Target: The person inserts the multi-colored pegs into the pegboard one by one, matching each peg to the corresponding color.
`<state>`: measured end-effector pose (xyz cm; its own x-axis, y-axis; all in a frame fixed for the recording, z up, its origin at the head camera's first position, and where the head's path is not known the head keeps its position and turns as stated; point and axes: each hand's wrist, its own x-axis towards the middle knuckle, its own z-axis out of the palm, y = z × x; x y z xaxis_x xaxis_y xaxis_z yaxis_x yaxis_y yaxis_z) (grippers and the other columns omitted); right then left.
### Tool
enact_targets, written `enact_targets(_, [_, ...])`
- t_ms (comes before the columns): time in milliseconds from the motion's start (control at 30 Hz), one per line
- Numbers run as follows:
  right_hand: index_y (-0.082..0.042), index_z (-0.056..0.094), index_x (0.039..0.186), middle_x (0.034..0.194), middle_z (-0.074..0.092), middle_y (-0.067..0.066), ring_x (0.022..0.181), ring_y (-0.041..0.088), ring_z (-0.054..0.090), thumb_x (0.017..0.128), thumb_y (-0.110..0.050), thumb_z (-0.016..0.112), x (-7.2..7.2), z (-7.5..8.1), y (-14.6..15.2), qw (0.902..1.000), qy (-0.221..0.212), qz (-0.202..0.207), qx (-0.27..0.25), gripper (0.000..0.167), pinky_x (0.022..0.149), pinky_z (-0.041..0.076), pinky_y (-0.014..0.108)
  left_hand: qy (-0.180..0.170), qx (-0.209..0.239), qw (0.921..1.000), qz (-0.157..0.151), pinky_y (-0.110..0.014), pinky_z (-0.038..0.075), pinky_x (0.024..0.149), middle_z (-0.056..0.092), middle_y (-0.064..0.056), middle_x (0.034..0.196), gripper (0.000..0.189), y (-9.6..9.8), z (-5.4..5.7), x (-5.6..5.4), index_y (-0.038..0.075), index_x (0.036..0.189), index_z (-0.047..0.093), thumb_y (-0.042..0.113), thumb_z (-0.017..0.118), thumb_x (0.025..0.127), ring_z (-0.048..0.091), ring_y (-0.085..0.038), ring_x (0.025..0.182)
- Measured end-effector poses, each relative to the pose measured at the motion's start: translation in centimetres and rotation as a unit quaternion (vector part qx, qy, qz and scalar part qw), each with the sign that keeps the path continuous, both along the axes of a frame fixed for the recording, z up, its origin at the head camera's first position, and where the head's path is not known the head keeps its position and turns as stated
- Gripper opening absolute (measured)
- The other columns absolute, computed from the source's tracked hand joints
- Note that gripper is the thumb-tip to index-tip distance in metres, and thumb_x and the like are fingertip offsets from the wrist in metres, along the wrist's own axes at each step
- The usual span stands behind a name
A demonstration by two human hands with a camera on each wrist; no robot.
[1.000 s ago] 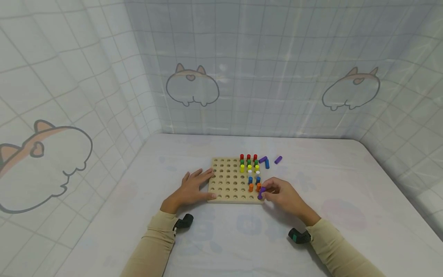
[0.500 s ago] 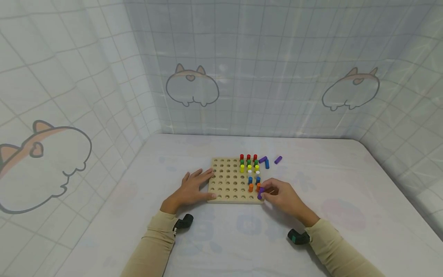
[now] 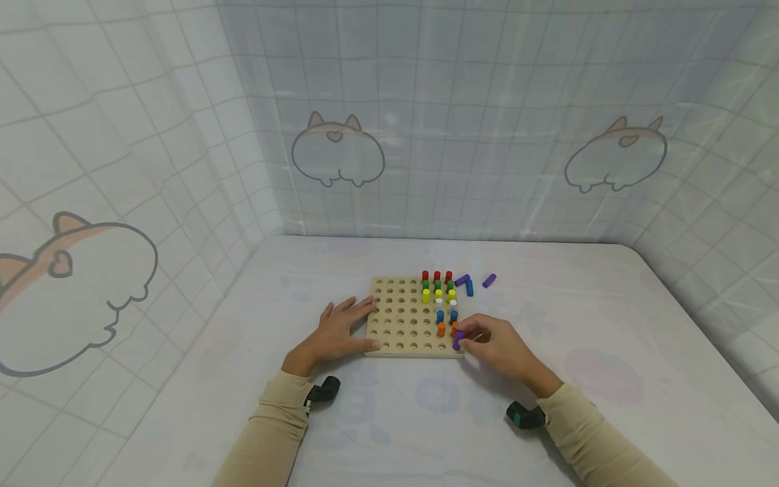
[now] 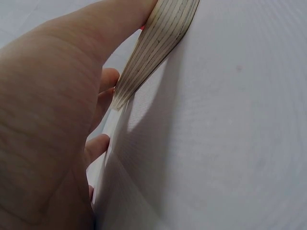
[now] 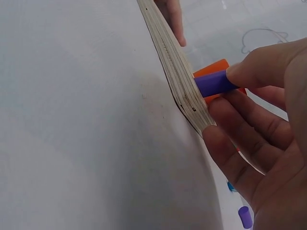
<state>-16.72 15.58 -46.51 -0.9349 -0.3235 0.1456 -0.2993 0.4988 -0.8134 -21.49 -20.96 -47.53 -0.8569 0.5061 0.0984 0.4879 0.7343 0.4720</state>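
A pale wooden pegboard (image 3: pixel 389 327) lies on the table, with rows of round holes. My right hand (image 3: pixel 502 346) pinches a purple peg (image 5: pixel 213 84) between thumb and fingers at the near right corner hole; the peg stands nearly upright there. Right behind it are two orange pegs (image 3: pixel 441 330). Farther back on the right side stand blue pegs (image 3: pixel 440 316), white pegs (image 3: pixel 439 305), yellow pegs (image 3: pixel 426 296), green pegs (image 3: pixel 438 286) and red pegs (image 3: pixel 437 276). My left hand (image 3: pixel 337 335) rests at the board's left edge with fingers spread, thumb on the near left corner.
Behind the board's right side a loose purple peg (image 3: pixel 462 280) lies against a blue peg (image 3: pixel 470 289). Another purple peg (image 3: pixel 489 281) lies farther right. A white cloth covers the table (image 3: pixel 584 291), and tiled curtains (image 3: pixel 462 135) surround it.
The purple peg in my right hand has gone from leaning to more upright and a little to the left, the hand shifting slightly with it. My left hand has stayed put.
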Motion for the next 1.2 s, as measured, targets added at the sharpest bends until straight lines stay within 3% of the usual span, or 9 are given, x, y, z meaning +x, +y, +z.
enact_targets(433, [-0.019, 0.072, 0.106, 0.102, 0.071, -0.009, 0.097, 0.015, 0.065, 0.092, -0.017, 0.073, -0.1, 0.2, 0.4, 0.9998, -0.003, 0.016, 0.009, 0.014, 0.085, 0.056, 0.032, -0.001, -0.004, 1.0, 0.001, -0.066, -0.002, 0.115, 0.025, 0.008, 0.164, 0.091, 0.0, 0.0, 0.1, 0.02, 0.156, 0.039, 0.067, 0.066, 0.084, 0.016, -0.035, 0.151])
enact_targets(633, [-0.021, 0.072, 0.103, 0.102, 0.07, -0.007, 0.097, 0.016, 0.064, 0.093, -0.02, 0.072, -0.7, 0.4, 1.3, 0.9999, 0.004, -0.005, 0.01, 0.01, 0.089, 0.055, 0.038, 0.0, -0.009, 1.0, 0.0, -0.066, -0.002, 0.115, 0.024, 0.008, 0.164, 0.091, 0.0, -0.1, -0.1, 0.019, 0.157, 0.038, 0.068, 0.065, 0.085, 0.016, -0.034, 0.151])
enact_targets(1200, [-0.007, 0.069, 0.112, 0.107, 0.069, 0.009, 0.09, 0.026, 0.062, 0.097, -0.021, 0.067, -5.7, 0.4, 5.2, 0.9944, 0.0, -0.098, -0.04, 0.02, 0.079, 0.053, 0.033, -0.002, -0.005, 1.0, -0.005, -0.067, -0.003, 0.115, 0.025, 0.005, 0.165, 0.089, 0.1, 0.4, 0.1, 0.017, 0.156, 0.039, 0.063, 0.067, 0.086, 0.016, -0.036, 0.151])
